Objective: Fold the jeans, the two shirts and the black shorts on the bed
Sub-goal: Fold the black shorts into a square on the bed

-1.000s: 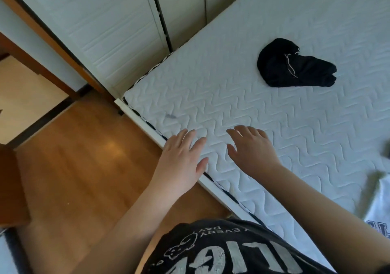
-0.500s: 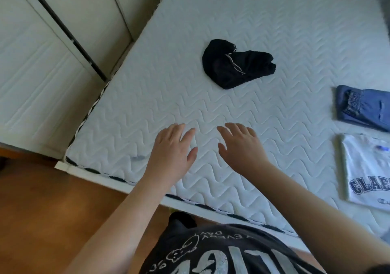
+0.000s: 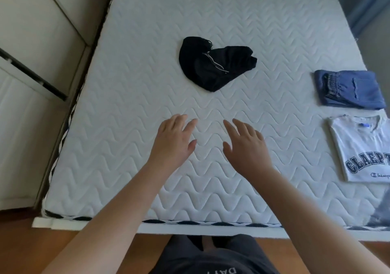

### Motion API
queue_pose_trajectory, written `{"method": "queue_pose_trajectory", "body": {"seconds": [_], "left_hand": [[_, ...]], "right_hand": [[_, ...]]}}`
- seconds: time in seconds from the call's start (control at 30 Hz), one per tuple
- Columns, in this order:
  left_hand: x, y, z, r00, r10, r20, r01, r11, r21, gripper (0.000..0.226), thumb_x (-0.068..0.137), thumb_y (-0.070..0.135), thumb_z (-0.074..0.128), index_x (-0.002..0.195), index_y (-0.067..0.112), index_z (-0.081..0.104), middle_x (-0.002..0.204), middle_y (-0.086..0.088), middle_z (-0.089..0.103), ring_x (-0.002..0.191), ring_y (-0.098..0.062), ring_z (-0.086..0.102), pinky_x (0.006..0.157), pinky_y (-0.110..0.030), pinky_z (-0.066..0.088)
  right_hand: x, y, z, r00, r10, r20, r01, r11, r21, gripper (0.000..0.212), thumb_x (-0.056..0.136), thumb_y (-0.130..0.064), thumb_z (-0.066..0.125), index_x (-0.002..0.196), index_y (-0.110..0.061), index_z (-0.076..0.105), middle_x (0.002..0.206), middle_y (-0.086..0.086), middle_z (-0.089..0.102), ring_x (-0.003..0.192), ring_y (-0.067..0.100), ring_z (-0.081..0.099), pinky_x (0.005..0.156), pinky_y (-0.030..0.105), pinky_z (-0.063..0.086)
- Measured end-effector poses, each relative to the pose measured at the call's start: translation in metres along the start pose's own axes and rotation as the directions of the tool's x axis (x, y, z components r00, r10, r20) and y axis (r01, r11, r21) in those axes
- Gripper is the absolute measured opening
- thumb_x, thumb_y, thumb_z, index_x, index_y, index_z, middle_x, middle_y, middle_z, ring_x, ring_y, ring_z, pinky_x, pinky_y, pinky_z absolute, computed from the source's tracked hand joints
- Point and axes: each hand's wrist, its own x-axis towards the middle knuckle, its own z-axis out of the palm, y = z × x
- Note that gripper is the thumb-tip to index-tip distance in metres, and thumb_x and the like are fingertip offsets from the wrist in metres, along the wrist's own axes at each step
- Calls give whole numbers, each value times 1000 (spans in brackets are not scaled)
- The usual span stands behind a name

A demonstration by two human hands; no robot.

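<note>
Ahead, crumpled black shorts beyond both empty, spread hands, left and right.

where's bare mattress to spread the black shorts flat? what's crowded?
Free: the wide strip between the black shorts and the near edge of the mattress, under the open left hand and right hand. Also bare: the far stretch beyond the shorts and the left side toward the wardrobe. Crowded: the right edge, with folded jeans and white shirt.

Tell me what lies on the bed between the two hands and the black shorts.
Nothing: in the head view, only bare quilted mattress lies between the left hand, the right hand and the crumpled black shorts.
</note>
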Motion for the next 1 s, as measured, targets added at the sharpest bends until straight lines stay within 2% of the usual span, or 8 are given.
{"method": "queue_pose_trajectory", "body": {"seconds": [0.07, 0.23, 0.33, 0.43, 0.57, 0.63, 0.73, 1.0], "left_hand": [[20, 0, 9, 1000, 13, 25, -13, 1000, 4, 56, 83, 32, 72, 134, 13, 57, 132, -14, 57, 124, -33, 52, 100, -46, 43], [58, 0, 42, 984, 11, 177, -22, 998, 56, 68, 90, 35, 66, 150, 24, 36, 150, -8, 39, 142, -25, 32, 118, -46, 21], [86, -12, 66, 970, 16, 243, -26, 999, 37, 75, 90, 35, 66, 154, 25, 27, 155, -7, 32, 145, -24, 25, 117, -39, 21], [115, -28, 94, 946, 4, 323, -16, 999, 35, 80, 91, 39, 65, 156, 26, 19, 160, -4, 22, 148, -23, 18, 117, -35, 19], [150, -33, 133, 945, -11, 328, -9, 998, 62, 81, 93, 47, 59, 157, 27, 12, 162, -4, 16, 150, -23, 12, 119, -36, 16], [169, -34, 155, 919, -11, 395, -16, 998, 64, 88, 92, 50, 59, 157, 28, 4, 165, -3, 5, 152, -24, 4, 121, -39, 10], [190, -41, 197, 869, -28, 495, 3, 999, 51, 97, 89, 53, 62, 157, 28, -3, 166, -1, -7, 152, -23, -5, 122, -41, 4], [203, -76, 301, 822, -68, 566, 68, 997, 21, 108, 86, 67, 54, 155, 23, -17, 164, -2, -16, 151, -23, -12, 122, -42, 0]], "right_hand": [[15, 6, 6, 1000, 14, 25, -14, 1000, 5, 59, 99, -36, 47, 153, -22, 27, 157, 5, 30, 143, 24, 29, 114, 39, 26], [54, 24, 33, 995, 39, 91, -41, 999, 23, 62, 99, -35, 47, 155, -22, 22, 160, 5, 25, 144, 26, 27, 115, 41, 25], [78, 30, 54, 993, 30, 117, -31, 999, 6, 64, 97, -34, 51, 154, -22, 25, 159, 8, 28, 144, 29, 28, 117, 43, 23], [109, 38, 71, 997, 24, 71, -25, 1000, 13, 65, 95, -34, 56, 153, -21, 30, 158, 8, 31, 145, 31, 29, 118, 46, 19], [156, 55, 96, 991, 22, 132, -28, 999, 45, 65, 101, -38, 42, 156, -26, 10, 164, 5, 10, 151, 27, 9, 121, 43, 5], [179, 63, 116, 982, 17, 186, -29, 998, 58, 65, 102, -39, 37, 156, -27, 3, 165, 4, 2, 151, 26, 2, 122, 43, 2], [205, 72, 157, 968, 7, 251, -20, 999, 50, 65, 102, -38, 36, 156, -27, 1, 165, 3, 0, 151, 25, 0, 123, 43, 2], [277, 104, 234, 934, 52, 354, -91, 991, 94, 65, 103, -37, 36, 156, -31, -1, 165, 2, -2, 151, 24, 0, 123, 44, 6]]}}
